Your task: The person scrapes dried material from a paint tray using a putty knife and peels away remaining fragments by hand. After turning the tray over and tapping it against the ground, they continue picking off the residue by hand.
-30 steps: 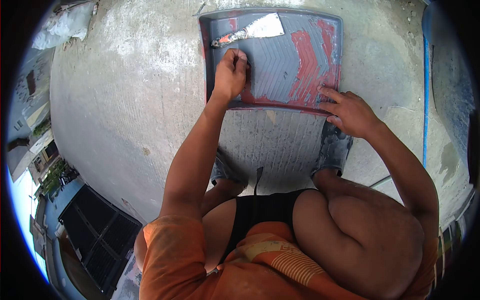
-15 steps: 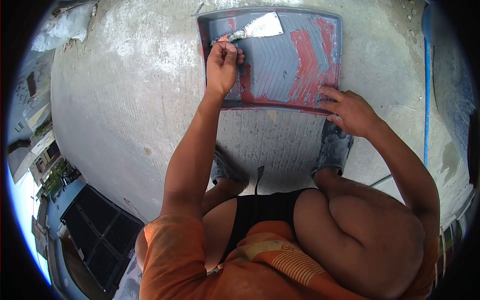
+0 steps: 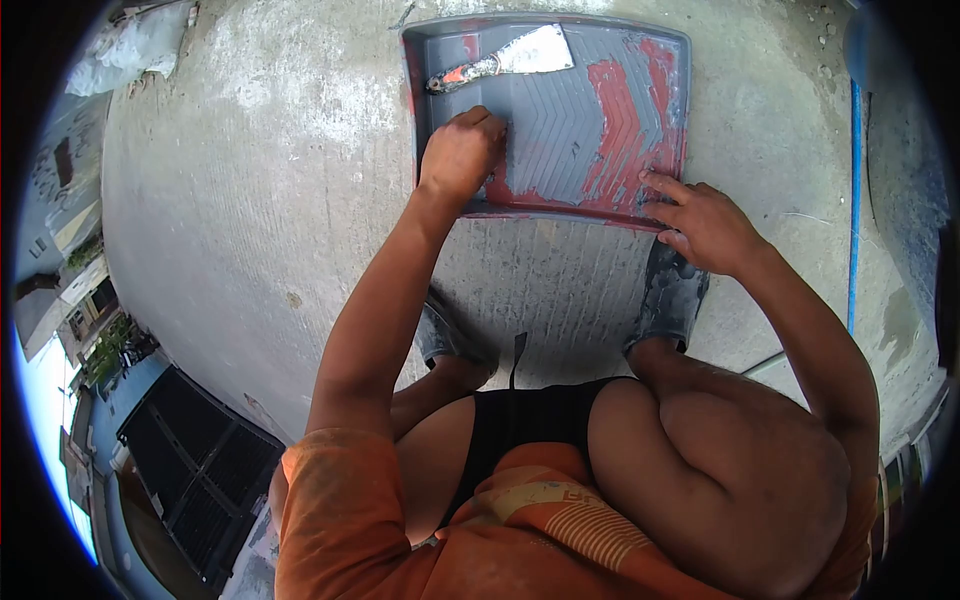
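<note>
A grey paint tray (image 3: 545,125) with red paint patches lies on the concrete in front of me. My left hand (image 3: 464,155) is over the tray's left part, its fingers curled together; whatever they may pinch is hidden. Above that hand, a putty knife (image 3: 535,52) with a pale, paint-smeared blade and an orange-and-black handle lies in the tray, touched by neither hand. My right hand (image 3: 705,222) rests at the tray's lower right corner, fingers spread, with the fingertips over the rim and nothing held.
Dark, stained boots (image 3: 668,290) are on my feet just below the tray. A blue hose or pipe (image 3: 856,200) runs along the right side. A whitish plastic bundle (image 3: 135,50) lies at the upper left, and a dark gate (image 3: 200,470) shows at the lower left.
My left hand has moved down from the putty knife's handle, uncovering it. The tray has shifted slightly to the right with the knife. My right hand has barely moved.
</note>
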Motion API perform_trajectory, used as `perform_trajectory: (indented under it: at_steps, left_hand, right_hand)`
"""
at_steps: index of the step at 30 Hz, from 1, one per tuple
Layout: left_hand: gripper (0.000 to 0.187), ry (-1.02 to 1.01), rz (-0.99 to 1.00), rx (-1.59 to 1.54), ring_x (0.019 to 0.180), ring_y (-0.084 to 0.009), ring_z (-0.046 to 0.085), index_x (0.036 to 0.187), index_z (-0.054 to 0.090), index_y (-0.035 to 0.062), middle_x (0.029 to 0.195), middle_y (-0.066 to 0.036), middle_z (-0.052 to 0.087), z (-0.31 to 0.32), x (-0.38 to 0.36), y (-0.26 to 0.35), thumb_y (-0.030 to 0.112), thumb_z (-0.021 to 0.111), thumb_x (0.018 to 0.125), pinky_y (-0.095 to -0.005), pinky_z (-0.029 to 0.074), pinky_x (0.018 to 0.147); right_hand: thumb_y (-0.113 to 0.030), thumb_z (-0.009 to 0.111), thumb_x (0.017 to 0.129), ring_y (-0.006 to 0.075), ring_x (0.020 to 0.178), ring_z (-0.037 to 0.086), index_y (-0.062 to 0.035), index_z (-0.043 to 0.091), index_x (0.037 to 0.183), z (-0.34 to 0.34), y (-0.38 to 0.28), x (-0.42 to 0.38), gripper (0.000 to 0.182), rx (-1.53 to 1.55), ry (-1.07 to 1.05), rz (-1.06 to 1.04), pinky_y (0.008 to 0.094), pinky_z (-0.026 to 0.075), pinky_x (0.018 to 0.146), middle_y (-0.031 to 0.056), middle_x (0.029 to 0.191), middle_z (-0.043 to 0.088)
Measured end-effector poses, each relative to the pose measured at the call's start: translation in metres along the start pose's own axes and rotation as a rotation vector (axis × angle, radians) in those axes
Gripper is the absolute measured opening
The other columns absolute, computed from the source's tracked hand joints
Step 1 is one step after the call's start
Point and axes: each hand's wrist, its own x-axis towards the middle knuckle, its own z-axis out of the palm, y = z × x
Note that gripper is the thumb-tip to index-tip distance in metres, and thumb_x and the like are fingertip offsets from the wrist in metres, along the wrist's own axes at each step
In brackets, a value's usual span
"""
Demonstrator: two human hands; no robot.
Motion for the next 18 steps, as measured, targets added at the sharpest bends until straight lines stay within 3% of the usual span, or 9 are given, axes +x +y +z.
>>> perform_trajectory:
  at_steps: [9,12,17,18]
  left_hand:
    - [0.009,-0.004,-0.002,0.135,0.091,-0.0368,0.070,0.088,0.064,0.0055,0.095,-0.014,0.068,0.003,0.019,0.005,0.014,0.066,0.089,-0.0473,0.059,0.079]
    - [0.009,0.063,-0.034,0.057,0.092,-0.0394,0.069,0.087,0.062,0.0046,0.093,-0.017,0.067,0.005,0.023,0.001,0.013,0.067,0.087,-0.0497,0.057,0.080]
    - [0.013,0.085,-0.317,-0.283,0.086,-0.0429,0.068,0.089,0.064,-0.0003,0.088,-0.023,0.070,-0.011,0.036,-0.002,0.012,0.067,0.088,-0.0466,0.054,0.078]
    - [0.014,0.179,-0.248,-0.276,0.083,-0.0420,0.069,0.091,0.066,-0.0008,0.086,-0.024,0.071,-0.012,0.041,-0.005,0.013,0.067,0.090,-0.0452,0.054,0.079]
  right_hand:
    - [-0.014,0.075,0.090,0.0350,0.123,0.062,-0.0107,0.070,0.130,0.001,0.001,0.001,0.040,-0.017,-0.037,-0.002,0.0452,0.050,0.107,0.0086,0.161,0.045]
    - [-0.015,0.075,0.090,0.0347,0.120,0.064,-0.0107,0.070,0.129,0.000,-0.001,-0.001,0.039,-0.027,-0.024,-0.012,0.0448,0.050,0.106,0.0097,0.159,0.047]
    - [-0.015,0.074,0.091,0.0353,0.121,0.063,-0.0119,0.070,0.131,0.003,0.002,-0.002,0.040,-0.010,-0.022,-0.021,0.0447,0.049,0.108,0.0103,0.159,0.046]
    - [-0.015,0.074,0.091,0.0351,0.123,0.063,-0.0123,0.070,0.131,0.003,0.002,-0.001,0.040,-0.003,-0.032,-0.015,0.0446,0.048,0.109,0.0105,0.160,0.046]
